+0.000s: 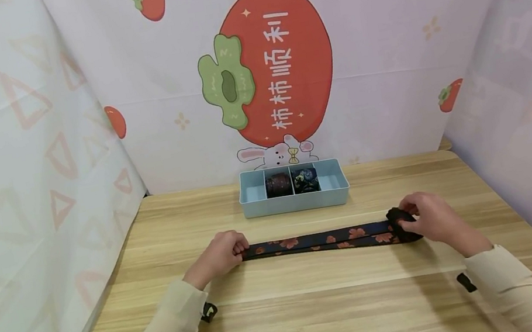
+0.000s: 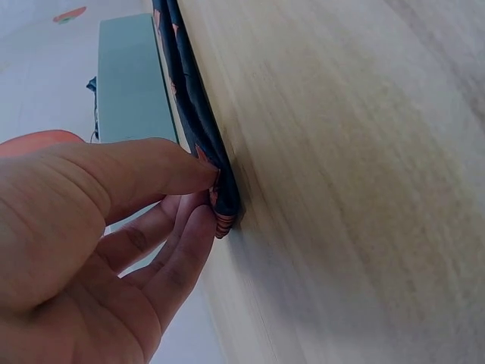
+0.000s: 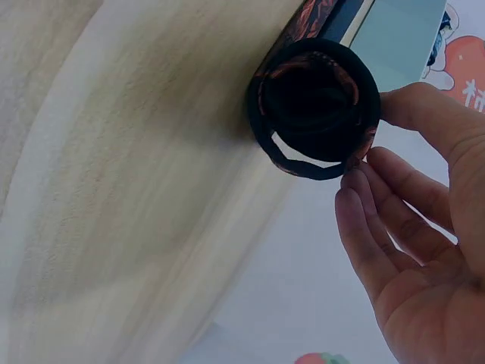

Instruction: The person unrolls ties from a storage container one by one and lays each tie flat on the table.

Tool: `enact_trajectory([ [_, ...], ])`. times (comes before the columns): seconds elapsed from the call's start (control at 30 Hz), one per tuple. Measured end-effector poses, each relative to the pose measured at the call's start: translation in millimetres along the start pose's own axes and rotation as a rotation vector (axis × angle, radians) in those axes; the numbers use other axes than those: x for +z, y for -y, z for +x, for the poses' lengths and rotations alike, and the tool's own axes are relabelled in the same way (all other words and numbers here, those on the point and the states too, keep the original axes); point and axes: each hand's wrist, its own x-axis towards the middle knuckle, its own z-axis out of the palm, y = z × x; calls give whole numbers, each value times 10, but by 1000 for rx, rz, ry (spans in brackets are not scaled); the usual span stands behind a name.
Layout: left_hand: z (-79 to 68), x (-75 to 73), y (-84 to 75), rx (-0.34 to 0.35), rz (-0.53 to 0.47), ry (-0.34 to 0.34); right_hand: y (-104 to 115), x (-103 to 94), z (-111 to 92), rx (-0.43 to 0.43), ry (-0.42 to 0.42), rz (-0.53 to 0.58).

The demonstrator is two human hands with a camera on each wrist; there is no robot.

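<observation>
A dark necktie (image 1: 332, 237) with orange-red flowers stretches left to right over the wooden table, its right part wound into a roll (image 1: 403, 225). At its left end my left hand (image 1: 219, 253) pinches the fabric between thumb and fingers; the left wrist view shows the folded end (image 2: 223, 201) at the fingertips. My right hand (image 1: 432, 217) holds the roll between thumb and fingertips. Seen end-on in the right wrist view, the roll (image 3: 367, 83) forms a dark ring with looser layers inside and a gap near its lower edge.
Behind the necktie stands a light blue divided box (image 1: 296, 203). Two of its middle compartments hold rolled dark fabric, one brownish roll (image 1: 278, 185) and one patterned blue-black roll (image 1: 305, 180). A printed curtain (image 1: 369, 112) hangs behind the table (image 1: 313, 312), with fabric at both sides.
</observation>
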Motion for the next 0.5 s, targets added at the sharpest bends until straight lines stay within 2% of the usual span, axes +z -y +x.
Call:
enact_trajectory([
  [0.13, -14, -16, -3, 17, 6, -5, -8, -18, -11, 13, 7, -4],
  [0.5, -22, -38, -40, 16, 11, 5, 211, 53, 79, -3, 16, -16],
])
